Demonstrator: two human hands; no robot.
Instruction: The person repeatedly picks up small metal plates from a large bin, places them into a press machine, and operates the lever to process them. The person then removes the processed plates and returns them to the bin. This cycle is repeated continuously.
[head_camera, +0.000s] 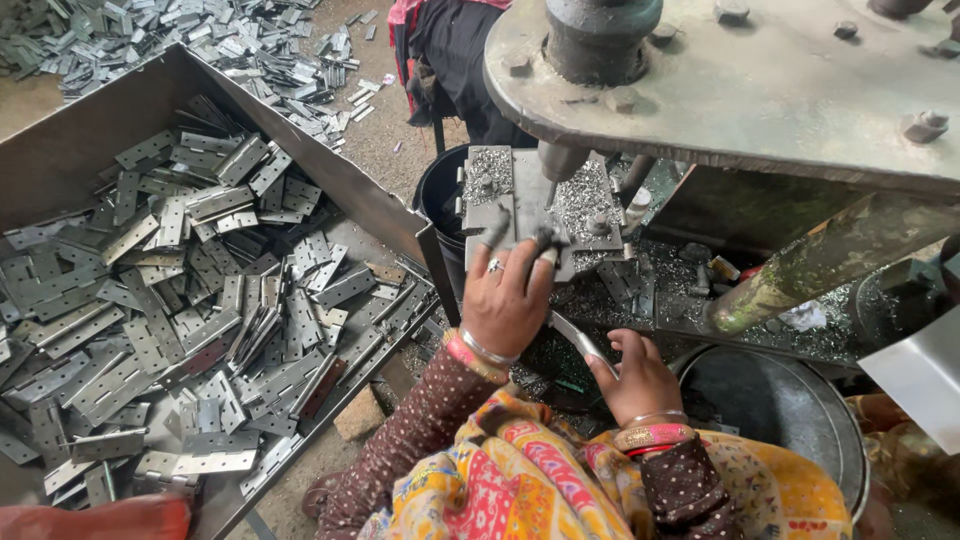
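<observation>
Left hand: raised forward, back of the hand to the camera, fingers stretched ahead and slightly spread, tips dark with grime; a ring on one finger, bangles at the wrist. Left forearm: in a brown dotted sleeve, angled up from lower left.

Right hand: lower and nearer the body, fingers curled (thumb side turned left), closed about a slim grey metal piece; bangles at the wrist. Right forearm: short in view, same dotted sleeve, rising from below.
</observation>
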